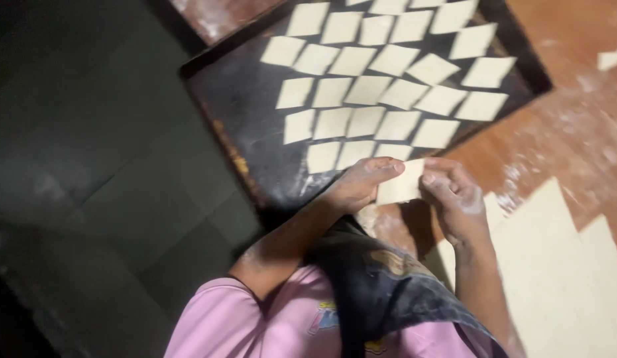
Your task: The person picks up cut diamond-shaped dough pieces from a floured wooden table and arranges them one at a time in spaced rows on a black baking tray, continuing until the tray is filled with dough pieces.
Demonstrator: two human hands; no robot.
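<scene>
- A pale, flat dough square [401, 185] is held between both hands just off the near edge of the dark tray, over the floury wooden table.
- The left hand [361, 185] pinches the square's left side, thumb and fingertips closed on the dough; its skin is dusted with flour.
- The right hand [457, 202] grasps the square's right side, fingers curled against the edge, also dusted white.
- The dough square looks soft, thin and matte, roughly rectangular with slightly uneven corners.
- The dark tray [229, 93] is a shallow metal sheet, blackened and smeared, with a raised rim that shows worn, rusty spots along its left edge.
- Rows of cut dough pieces [368, 89] lie flat on the tray, set close side by side and tilted like diamonds; the tray's left part is bare.
- A large rolled dough sheet [554, 265] lies on the table to the right of the right hand, cut in straight lines at its upper edge.
- The wooden table [567, 126] is reddish brown and streaked with flour.
- A pink shirt [255, 325] with a small coloured print on the chest and a dark apron [381, 285] fill the bottom of the view.
- To the left of the tray lies dark tiled floor [90, 166].
</scene>
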